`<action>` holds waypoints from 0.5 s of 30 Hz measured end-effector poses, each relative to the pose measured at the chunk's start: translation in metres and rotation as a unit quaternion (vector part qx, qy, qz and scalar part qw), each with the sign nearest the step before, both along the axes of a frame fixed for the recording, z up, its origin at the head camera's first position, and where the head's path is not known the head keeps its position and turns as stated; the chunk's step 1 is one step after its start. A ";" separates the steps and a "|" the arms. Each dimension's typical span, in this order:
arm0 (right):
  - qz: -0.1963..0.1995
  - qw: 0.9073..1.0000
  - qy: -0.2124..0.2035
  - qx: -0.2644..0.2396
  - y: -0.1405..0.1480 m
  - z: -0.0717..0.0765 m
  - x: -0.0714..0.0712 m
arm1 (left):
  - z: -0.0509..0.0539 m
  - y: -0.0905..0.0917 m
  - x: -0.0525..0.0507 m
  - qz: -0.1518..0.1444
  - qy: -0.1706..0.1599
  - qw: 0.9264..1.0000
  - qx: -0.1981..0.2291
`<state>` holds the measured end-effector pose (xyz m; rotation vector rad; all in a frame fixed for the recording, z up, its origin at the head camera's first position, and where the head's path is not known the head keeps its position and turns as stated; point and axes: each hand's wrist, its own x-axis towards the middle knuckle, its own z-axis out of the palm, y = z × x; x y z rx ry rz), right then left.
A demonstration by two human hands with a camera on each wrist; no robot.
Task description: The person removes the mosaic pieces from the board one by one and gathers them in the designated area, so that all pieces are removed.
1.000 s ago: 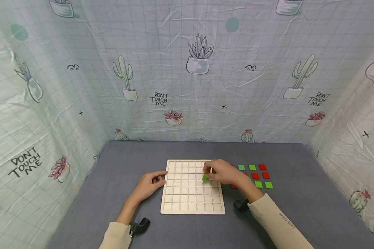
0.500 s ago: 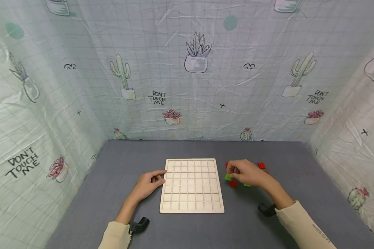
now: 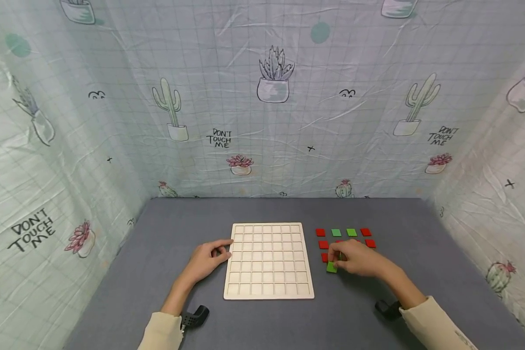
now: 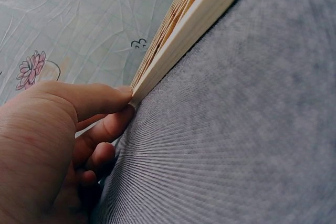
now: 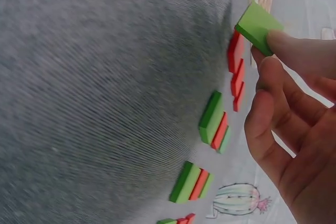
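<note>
A pale wooden grid board [image 3: 269, 262] lies flat on the grey table. At its left side is my left hand [image 3: 205, 262], with thumb and index fingertips touching the edge; the left wrist view shows the thumb [image 4: 100, 100] against the board's rim [image 4: 178, 38]. My right hand [image 3: 354, 257] pinches a green square tile [image 5: 258, 27] between thumb and fingers, right of the board. In the head view the held tile [image 3: 331, 267] is just in front of a red tile [image 3: 324, 257] of the nearest row; the right wrist view shows it tilted.
Rows of red and green square tiles lie right of the board, including a light green tile [image 3: 336, 233] and a red tile [image 3: 365, 232] at the back. The right hand hides some. A patterned cloth [image 3: 288, 121] hangs around the table's back and sides.
My right hand has carried the green tile off the board's upper right, rightward and then toward me, to the front of the tile rows. The left hand has stayed at the board's edge.
</note>
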<state>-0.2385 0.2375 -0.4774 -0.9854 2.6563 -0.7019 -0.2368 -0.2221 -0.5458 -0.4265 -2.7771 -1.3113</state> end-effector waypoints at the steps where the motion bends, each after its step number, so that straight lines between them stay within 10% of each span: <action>1: 0.001 1.000 -0.003 0.001 0.000 -0.001 0.001 | 0.000 0.000 0.000 0.000 -0.001 1.000 0.000; 15: -0.004 0.998 0.064 0.028 -0.005 -0.012 0.005 | 0.002 0.002 0.002 0.004 0.000 1.000 0.006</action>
